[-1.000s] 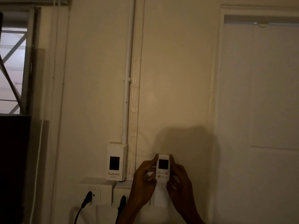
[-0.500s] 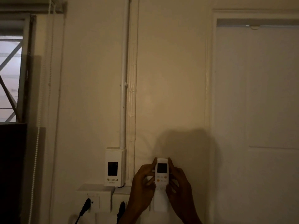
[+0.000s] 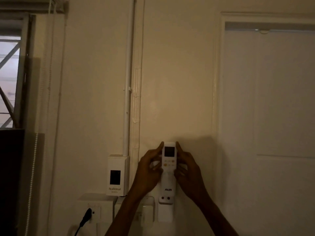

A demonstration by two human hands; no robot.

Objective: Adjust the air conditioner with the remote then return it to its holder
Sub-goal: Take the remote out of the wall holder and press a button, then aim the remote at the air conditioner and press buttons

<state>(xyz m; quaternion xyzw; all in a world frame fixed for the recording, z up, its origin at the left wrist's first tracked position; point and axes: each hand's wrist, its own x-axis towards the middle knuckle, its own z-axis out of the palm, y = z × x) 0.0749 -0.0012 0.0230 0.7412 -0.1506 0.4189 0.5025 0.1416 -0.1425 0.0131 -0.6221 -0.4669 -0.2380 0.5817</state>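
A white remote [image 3: 168,169] with a dark screen, orange buttons and an "AUX" mark stands upright against the wall. Its lower end sits just above, or at the mouth of, a white holder [image 3: 165,212] fixed to the wall. My left hand [image 3: 150,171] grips its left edge and my right hand [image 3: 187,172] grips its right edge, thumbs up near the screen. The air conditioner is not in view.
A white "National" box [image 3: 117,175] with a conduit pipe [image 3: 127,82] hangs to the left. Below it are wall sockets with a black plug [image 3: 86,217]. A closed white door [image 3: 272,116] is on the right, a window [image 3: 9,79] on the far left.
The remote between both hands now shows its full length with its lower end at the holder; the view has drawn closer to the wall.
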